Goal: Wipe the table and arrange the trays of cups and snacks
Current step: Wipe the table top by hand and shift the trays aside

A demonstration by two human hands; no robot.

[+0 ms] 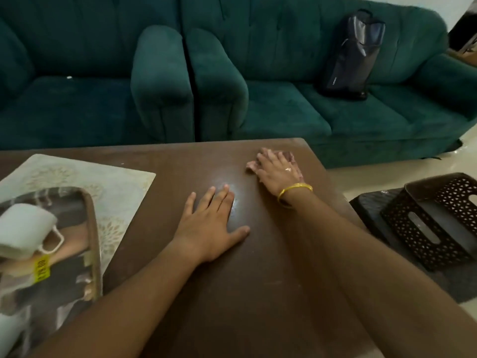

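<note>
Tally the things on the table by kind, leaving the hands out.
Tray: 1
Cup: 1
White thing, cut off at the frame edge, maybe a second cup: 1
Mat: 1
Cloth: 1
Total: 5

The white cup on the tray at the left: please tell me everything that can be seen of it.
The white cup looks like glazed ceramic, with a loop handle pointing right. It lies tipped on its side on the patterned tray at the picture's left. The frame edge cuts off part of it, and its mouth is not clear. The left hand and right hand are apart from it.
</note>
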